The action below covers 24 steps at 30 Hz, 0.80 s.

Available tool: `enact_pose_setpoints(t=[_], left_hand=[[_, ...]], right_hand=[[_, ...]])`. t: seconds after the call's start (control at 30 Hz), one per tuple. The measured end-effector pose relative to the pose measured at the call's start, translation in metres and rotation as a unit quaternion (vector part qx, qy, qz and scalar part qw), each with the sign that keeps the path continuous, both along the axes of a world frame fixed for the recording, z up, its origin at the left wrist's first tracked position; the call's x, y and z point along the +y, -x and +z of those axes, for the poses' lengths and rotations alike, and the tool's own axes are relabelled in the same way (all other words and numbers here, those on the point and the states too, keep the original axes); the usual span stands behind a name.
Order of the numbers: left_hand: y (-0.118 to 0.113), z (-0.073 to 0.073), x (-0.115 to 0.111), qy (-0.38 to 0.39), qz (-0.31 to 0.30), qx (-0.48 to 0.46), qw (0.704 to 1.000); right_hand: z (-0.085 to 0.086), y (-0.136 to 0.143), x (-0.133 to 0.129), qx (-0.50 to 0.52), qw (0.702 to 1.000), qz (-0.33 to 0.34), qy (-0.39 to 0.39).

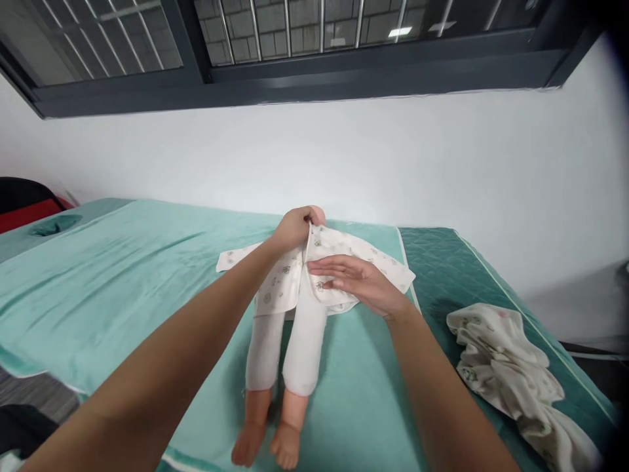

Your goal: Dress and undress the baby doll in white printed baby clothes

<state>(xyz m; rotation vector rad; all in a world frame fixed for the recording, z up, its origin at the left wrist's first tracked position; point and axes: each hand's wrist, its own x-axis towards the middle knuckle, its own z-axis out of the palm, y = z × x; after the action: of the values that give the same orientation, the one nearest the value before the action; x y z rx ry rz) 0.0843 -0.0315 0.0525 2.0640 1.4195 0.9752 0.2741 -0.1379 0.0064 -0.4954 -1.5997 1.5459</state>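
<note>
A baby doll (285, 426) lies on its back on a turquoise bed cover, its bare feet toward me. White trousers (305, 351) cover its legs, and a white printed baby shirt (278, 292) with sleeves spread wide lies over its upper body. At the neckline my left hand (297, 226) is closed on the shirt's edge; the doll's head is mostly hidden behind it. My right hand (358, 278) rests on the shirt's right front panel, fingers stretched out and pointing left.
A crumpled white printed garment (515, 380) lies at the right on the dark green quilted bed surface (432, 269). Behind the bed rises a white wall (344, 157) with a barred window (295, 33). A black and red object (29, 203) stands at the far left.
</note>
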Motion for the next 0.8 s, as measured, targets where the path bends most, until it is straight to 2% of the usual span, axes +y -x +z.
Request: enact_pose_setpoints(t=[0.07,0.17,0.27,0.33,0.43,0.53,0.67,0.8], left_hand=[[0.011,-0.008,-0.017,-0.014,0.028,-0.033,0.999],[0.037,-0.027,-0.048,-0.045,0.106,-0.07,0.991],[0.073,-0.056,-0.085,-0.045,0.164,-0.092,0.981],[0.096,-0.077,-0.109,0.001,0.192,-0.105,0.976],[0.12,-0.098,-0.139,0.066,0.168,-0.094,0.979],[0.126,-0.102,-0.156,0.069,0.099,-0.048,0.991],[0.124,-0.1,-0.159,0.028,0.04,0.09,0.995],[0.127,-0.102,-0.156,0.003,0.019,0.142,0.99]], right_hand=[[0.0,0.001,0.0,0.028,0.999,-0.028,-0.005],[-0.008,0.001,0.007,0.055,0.991,-0.12,-0.007],[-0.02,0.003,0.017,0.047,0.977,-0.208,-0.011],[-0.028,0.006,0.024,0.037,0.964,-0.261,-0.026],[-0.039,0.011,0.028,-0.013,0.939,-0.337,-0.07],[-0.05,0.017,0.021,-0.099,0.91,-0.392,-0.091],[-0.068,0.021,-0.013,-0.169,0.886,-0.423,-0.086],[-0.08,0.023,-0.057,-0.262,0.866,-0.42,-0.077]])
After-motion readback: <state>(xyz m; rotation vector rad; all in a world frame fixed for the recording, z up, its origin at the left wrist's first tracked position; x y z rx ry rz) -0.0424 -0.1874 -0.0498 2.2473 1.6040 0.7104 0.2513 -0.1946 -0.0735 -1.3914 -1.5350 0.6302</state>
